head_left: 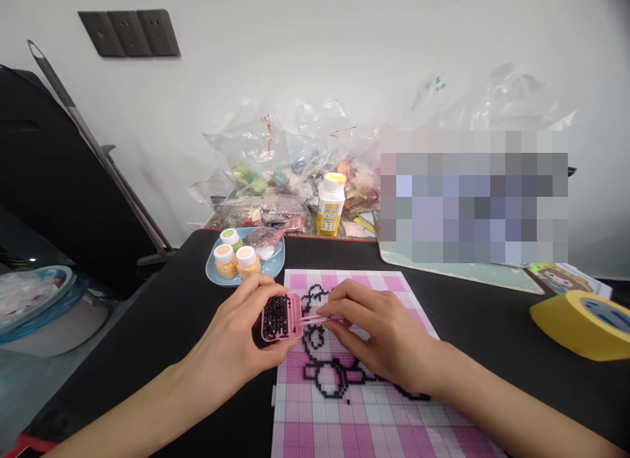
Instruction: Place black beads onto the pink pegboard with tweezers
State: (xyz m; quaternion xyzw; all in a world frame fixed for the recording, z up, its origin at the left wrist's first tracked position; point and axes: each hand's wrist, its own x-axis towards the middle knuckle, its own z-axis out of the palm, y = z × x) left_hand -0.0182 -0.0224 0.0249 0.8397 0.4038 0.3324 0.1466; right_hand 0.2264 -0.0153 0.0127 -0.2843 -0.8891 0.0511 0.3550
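My left hand (241,330) grips a small pink tray (298,307) by its edges, tilted toward me. Black beads (276,317) fill its left part. In my right hand (377,330) are pink tweezers (317,319), pinched between thumb and fingers, their tips at the tray's right side. Both hands are over a pegboard (339,432) with pink and white squares. Black beads form an outline (329,397) on it, partly hidden behind my right hand.
A blue plate (212,272) with small jars and a bag stands behind my left hand. Farther back are a white-and-yellow bottle (331,205) and plastic bags (256,140). Yellow tape (566,323) lies at the right. A bin (63,327) stands at the far left.
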